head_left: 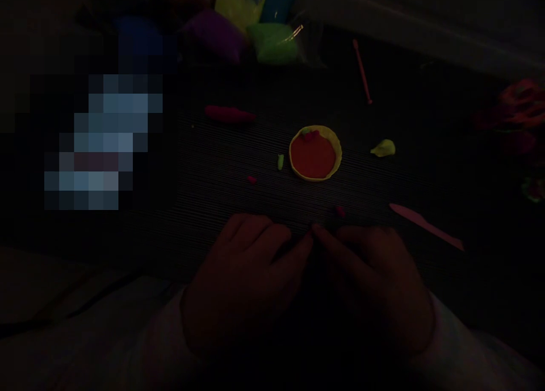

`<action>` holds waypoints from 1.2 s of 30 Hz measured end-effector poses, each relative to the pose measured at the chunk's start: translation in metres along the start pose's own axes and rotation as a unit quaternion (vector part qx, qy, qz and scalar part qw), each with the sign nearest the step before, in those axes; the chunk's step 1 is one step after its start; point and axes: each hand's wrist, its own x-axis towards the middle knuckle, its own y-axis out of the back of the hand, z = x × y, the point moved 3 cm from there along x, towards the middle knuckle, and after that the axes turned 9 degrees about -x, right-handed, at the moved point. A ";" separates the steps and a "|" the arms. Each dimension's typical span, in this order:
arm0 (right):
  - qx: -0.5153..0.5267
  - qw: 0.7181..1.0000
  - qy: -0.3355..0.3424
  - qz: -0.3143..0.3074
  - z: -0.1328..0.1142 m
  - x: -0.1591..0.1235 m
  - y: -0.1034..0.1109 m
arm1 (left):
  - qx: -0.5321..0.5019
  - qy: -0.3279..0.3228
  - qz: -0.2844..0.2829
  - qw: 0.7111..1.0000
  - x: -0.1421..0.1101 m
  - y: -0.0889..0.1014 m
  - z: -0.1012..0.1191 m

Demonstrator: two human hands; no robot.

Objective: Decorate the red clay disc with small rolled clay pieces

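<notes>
Pixelated item (104, 144) (any markings obscured) lies left; left hand (249, 272) and right hand (378, 286) meet, contents indeterminable; pink knife (426, 225) nearby.

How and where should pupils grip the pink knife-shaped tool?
The pink knife-shaped tool is probably best pinched near its blunt end, with the right hand coming from the right: it lies slanted, tapered tip toward the upper left, blunt end lower right.

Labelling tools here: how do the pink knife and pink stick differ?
The pink knife has a broad blade; the pink stick is a thin rod. The knife lies close to the right hand; the stick lies farther off. Both are pink and lie on the dark table.
</notes>
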 end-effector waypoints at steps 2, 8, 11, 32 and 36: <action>-0.002 1.000 0.001 0.002 0.000 0.000 0.000 | -0.001 -0.005 0.004 1.000 -0.001 0.001 0.000; -0.004 1.000 0.014 -0.001 -0.001 -0.001 0.000 | -0.005 0.000 0.009 1.000 -0.002 0.000 0.000; -0.004 1.000 0.020 0.005 -0.002 -0.001 0.000 | -0.004 -0.003 0.003 1.000 -0.001 -0.002 0.000; 0.002 1.000 0.024 0.005 -0.002 0.001 0.002 | -0.017 -0.011 0.021 1.000 -0.003 0.002 0.001; -0.001 0.999 0.032 0.008 -0.003 0.000 0.002 | -0.016 -0.009 0.020 1.000 -0.002 0.003 0.002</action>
